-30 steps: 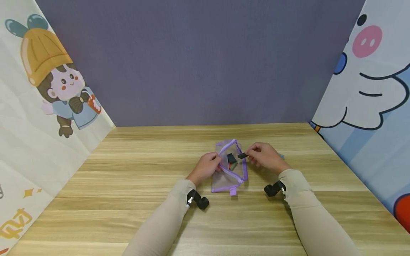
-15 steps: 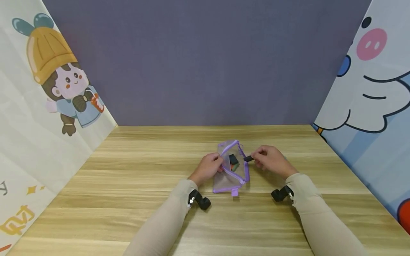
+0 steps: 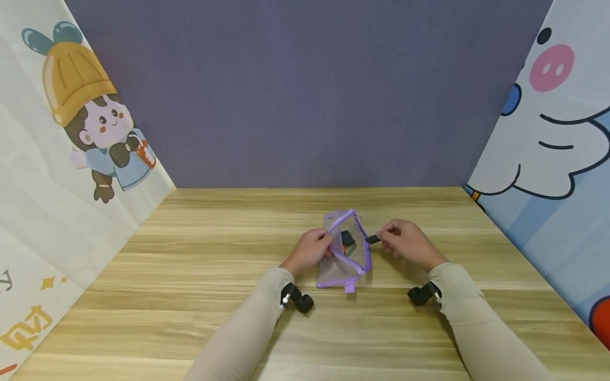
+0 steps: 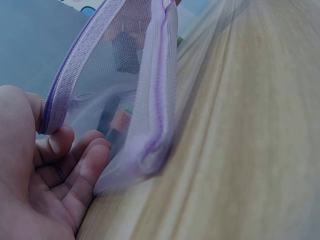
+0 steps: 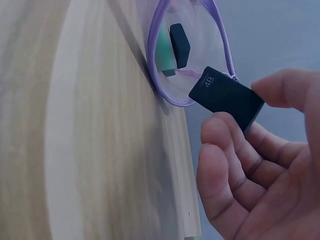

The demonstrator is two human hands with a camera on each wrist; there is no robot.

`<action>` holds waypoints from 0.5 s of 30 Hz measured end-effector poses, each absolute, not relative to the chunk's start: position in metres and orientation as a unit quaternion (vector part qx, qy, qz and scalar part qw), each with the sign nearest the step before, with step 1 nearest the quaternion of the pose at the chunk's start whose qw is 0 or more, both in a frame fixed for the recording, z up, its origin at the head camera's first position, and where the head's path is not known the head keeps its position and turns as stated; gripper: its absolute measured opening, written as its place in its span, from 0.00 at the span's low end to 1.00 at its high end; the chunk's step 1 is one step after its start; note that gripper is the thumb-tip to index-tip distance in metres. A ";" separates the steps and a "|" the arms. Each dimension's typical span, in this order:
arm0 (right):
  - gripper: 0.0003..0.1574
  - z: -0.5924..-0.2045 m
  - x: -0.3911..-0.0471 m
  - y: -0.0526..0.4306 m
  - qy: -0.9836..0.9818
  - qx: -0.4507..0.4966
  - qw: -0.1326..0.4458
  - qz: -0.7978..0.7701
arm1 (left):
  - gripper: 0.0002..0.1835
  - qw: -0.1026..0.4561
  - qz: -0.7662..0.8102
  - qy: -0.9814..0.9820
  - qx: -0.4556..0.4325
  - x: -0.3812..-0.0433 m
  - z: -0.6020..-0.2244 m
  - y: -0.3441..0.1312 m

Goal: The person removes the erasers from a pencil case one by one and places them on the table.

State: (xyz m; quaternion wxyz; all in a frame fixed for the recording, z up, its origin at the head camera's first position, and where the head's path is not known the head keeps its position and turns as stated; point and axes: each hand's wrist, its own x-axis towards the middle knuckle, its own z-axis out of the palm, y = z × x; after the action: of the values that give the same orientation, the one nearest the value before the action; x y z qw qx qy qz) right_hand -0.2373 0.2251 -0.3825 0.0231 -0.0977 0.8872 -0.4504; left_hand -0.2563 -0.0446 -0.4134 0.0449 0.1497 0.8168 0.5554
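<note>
A purple-edged mesh zip pouch (image 3: 332,271) lies on the table with its mouth gaping to the right. My left hand (image 3: 310,250) pinches the zipper edge on the near-left side, holding the mouth apart. Just outside the right rim, my right hand (image 3: 411,244) grips a black eraser (image 5: 227,97) marked "4B" between thumb and fingers. Its far end points at the opening. Inside the pouch sit another black block (image 5: 180,46) and a green piece (image 5: 163,47). Through the mesh, the left wrist view also shows a small orange-red piece (image 4: 121,120).
The wood-grain table (image 3: 214,238) extends around both hands. A grey-purple panel (image 3: 305,95) stands along its back. Cartoon-printed cloths flank it, with a hatted figure (image 3: 107,127) at left and a pig-nosed figure (image 3: 553,127) at right.
My right hand has drawn back slightly to the right and nearer, taking the eraser from over the mouth to the rim. My left hand keeps its hold on the pouch.
</note>
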 end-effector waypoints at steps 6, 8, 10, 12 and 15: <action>0.19 -0.382 -0.234 0.227 0.890 -0.095 0.018 -0.446 | 0.12 0.048 0.564 0.811 0.149 -0.257 -0.414 -0.044; 0.18 -0.382 -0.234 0.227 0.891 -0.091 0.015 -0.444 | 0.12 0.051 0.563 0.812 0.146 -0.257 -0.414 -0.045; 0.18 -0.383 -0.233 0.228 0.892 -0.091 0.012 -0.442 | 0.12 0.054 0.561 0.813 0.144 -0.257 -0.415 -0.045; 0.17 -0.383 -0.232 0.229 0.892 -0.088 0.009 -0.443 | 0.12 0.054 0.559 0.815 0.144 -0.258 -0.415 -0.045; 0.17 -0.383 -0.232 0.229 0.891 -0.088 0.006 -0.446 | 0.12 0.050 0.557 0.817 0.145 -0.257 -0.415 -0.044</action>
State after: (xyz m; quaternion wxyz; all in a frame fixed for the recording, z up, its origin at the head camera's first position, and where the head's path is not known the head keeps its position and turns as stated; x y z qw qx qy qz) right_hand -0.2315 0.2289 -0.3833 0.0059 -0.0876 0.8906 -0.4463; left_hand -0.2572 -0.0443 -0.4152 0.0504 0.1448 0.8165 0.5566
